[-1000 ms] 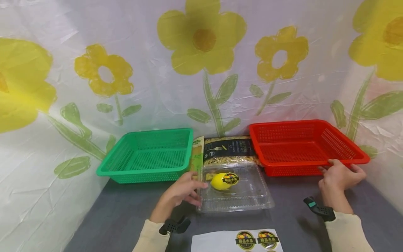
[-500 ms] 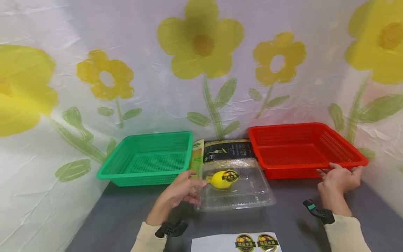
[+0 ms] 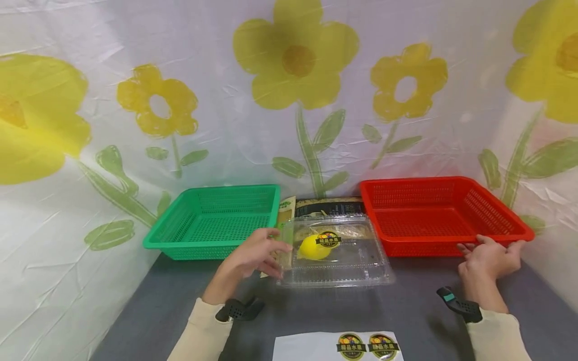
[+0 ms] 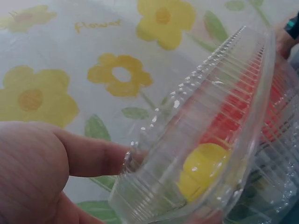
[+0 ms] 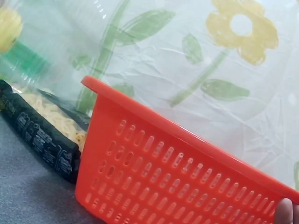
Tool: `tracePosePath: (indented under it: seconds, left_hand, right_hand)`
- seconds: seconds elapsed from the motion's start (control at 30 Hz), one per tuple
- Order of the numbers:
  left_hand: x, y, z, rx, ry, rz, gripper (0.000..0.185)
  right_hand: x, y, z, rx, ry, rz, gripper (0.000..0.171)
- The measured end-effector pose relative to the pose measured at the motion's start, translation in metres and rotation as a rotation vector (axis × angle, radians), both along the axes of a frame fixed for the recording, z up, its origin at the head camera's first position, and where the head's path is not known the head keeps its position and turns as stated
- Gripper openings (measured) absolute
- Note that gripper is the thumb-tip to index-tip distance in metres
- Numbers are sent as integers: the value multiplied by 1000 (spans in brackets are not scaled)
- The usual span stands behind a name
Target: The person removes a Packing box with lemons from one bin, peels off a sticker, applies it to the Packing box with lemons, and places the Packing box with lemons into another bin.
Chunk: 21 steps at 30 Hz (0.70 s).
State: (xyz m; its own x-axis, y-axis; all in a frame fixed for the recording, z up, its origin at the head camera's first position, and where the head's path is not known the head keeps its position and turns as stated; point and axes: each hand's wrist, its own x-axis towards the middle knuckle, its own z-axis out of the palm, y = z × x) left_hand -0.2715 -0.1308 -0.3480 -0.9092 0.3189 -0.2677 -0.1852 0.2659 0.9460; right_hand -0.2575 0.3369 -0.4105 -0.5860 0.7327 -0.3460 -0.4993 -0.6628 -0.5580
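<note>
A clear plastic clamshell box with a yellow lemon inside is held just above the grey table between two baskets. A round sticker sits on its lid. My left hand pinches the box's left edge, thumb on top. In the left wrist view the box is tilted, the lemon shows through it, and my finger lies against its rim. My right hand grips the front rim of the red basket. A fingertip shows at that basket's edge.
A green basket stands at the left. A bag of pasta and a green packet lie behind the box. A sheet with round stickers lies at the table's near edge. A flowered sheet hangs behind and at both sides.
My left hand has raised the clear box off the table and tilted it, so it now covers more of the pasta bag. My right hand stays on the red basket's rim.
</note>
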Motion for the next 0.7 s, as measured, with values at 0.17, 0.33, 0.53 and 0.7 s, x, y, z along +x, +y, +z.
tracePosePath:
  seconds: [0.17, 0.33, 0.53, 0.7]
  left_hand:
    - [-6, -2, 14, 6, -5, -2, 85]
    - [-17, 8, 29, -4, -4, -27, 82]
    - [-33, 31, 43, 16, 7, -39, 86]
    - [-48, 59, 51, 14, 25, -73, 82]
  right_hand:
    - [0, 0, 0, 7, -8, -2, 58]
    - [1, 0, 0, 21, -15, -5, 62]
    - [1, -1, 0, 16, -24, 10, 63]
    - [1, -2, 0, 42, -28, 18, 71]
